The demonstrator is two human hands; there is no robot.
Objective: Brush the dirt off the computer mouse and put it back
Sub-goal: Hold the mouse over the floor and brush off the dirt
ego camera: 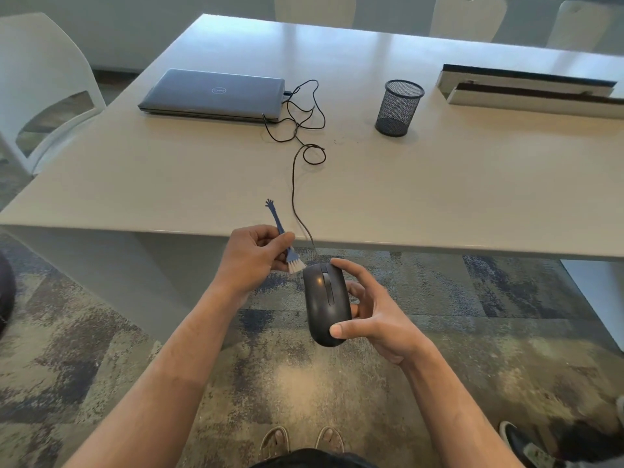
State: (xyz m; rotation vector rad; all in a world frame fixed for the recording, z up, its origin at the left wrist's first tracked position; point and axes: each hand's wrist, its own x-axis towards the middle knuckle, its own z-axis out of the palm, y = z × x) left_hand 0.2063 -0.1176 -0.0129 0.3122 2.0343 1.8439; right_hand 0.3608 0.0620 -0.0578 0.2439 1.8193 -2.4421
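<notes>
Soft daylight, tabletop (371,184) glare, wide-angle distortion

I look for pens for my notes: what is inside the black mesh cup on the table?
Through the mesh cup's open top and walls nothing shows inside; it looks empty. Its dark bottom is hard to read, so a small flat thing there could stay unseen.

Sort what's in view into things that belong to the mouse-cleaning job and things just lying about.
Part of the job:
computer mouse, held in the right hand
blue brush, held in the left hand
mouse cable

Just lying about:
closed laptop
mesh pen cup
</notes>
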